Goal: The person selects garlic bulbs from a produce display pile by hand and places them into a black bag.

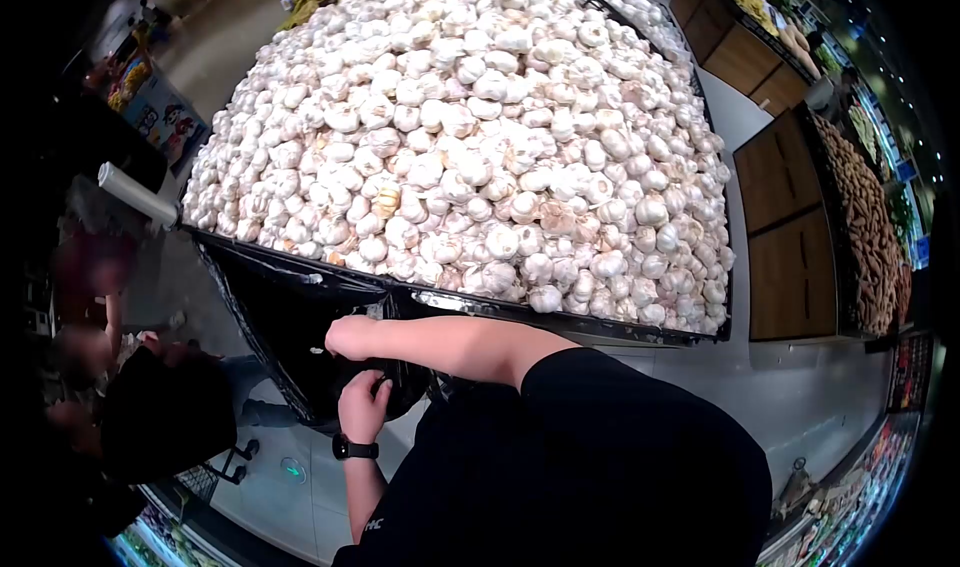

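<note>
My right hand (348, 337) reaches over the open mouth of a black plastic bag (270, 312), its fingers closed; what they hold, if anything, is hidden. Just left of those fingers a small white scrap (316, 350) shows against the dark bag. Below it, my left hand (363, 407), with a black watch at the wrist, is at the near side of the bag. Its fingers are curled towards the thumb, and anything between them is too dark to make out. A large heap of garlic bulbs (470, 157) lies beyond both hands in a black-edged display bin (600, 327).
A white roll (138, 195) sticks out at the bin's left corner. At the left, a person in dark clothing (170, 407) is close to the bag, near a cart (200, 482). Wooden stands (790, 227) with brown produce (860, 217) stand at the right.
</note>
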Demonstrator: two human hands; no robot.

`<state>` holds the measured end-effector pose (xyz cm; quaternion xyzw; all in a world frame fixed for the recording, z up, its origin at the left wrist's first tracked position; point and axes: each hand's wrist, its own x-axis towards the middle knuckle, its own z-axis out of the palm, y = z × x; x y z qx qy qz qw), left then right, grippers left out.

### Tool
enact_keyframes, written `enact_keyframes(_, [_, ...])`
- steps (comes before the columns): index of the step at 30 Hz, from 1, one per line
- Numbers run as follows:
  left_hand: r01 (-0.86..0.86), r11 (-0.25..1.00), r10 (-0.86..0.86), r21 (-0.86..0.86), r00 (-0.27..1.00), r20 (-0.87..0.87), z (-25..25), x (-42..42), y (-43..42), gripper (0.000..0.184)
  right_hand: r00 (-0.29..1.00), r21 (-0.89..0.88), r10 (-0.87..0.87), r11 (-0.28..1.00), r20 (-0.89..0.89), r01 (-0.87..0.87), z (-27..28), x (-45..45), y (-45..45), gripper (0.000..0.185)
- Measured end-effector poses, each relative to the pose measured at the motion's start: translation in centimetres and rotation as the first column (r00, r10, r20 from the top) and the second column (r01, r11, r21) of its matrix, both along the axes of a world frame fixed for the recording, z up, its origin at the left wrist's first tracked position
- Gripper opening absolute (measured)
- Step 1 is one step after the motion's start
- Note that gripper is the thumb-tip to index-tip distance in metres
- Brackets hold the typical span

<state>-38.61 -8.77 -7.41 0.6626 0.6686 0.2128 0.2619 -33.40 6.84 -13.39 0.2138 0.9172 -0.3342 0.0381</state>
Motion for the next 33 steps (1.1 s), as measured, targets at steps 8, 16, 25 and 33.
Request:
enact_keyframes(8, [0.219,0.967,-0.22,0.129,0.975,-0.01,3.1,4.9,6.4,0.006,0.639,0.15,-0.538,0.689,-0.55,0.709,11.2,26.9,0.0,0.016])
enact_keyframes(16, [0.503,0.768,-0.584,0.397,0.804,0.112,7.3,19.7,12.6,0.031,0.241,0.385,-0.924,0.116,-0.296,0.915,12.1,52.3,-3.1,0.042])
enact_keyframes(25, [0.678,0.639,-0.621,0.364,0.733,-0.277,5.5,40.0,16.8,0.043,-0.452,-0.599,-0.718,-0.061,-0.529,0.798,5.0,63.9,-5.2,0.04])
enact_keyframes(33, [0.728,0.601,-0.555,0.331,0.678,-0.482,3.4,46.1,16.3,0.051,-0.221,-0.151,-0.875,-0.171,-0.431,0.974,4.4,69.3,-6.9,0.054])
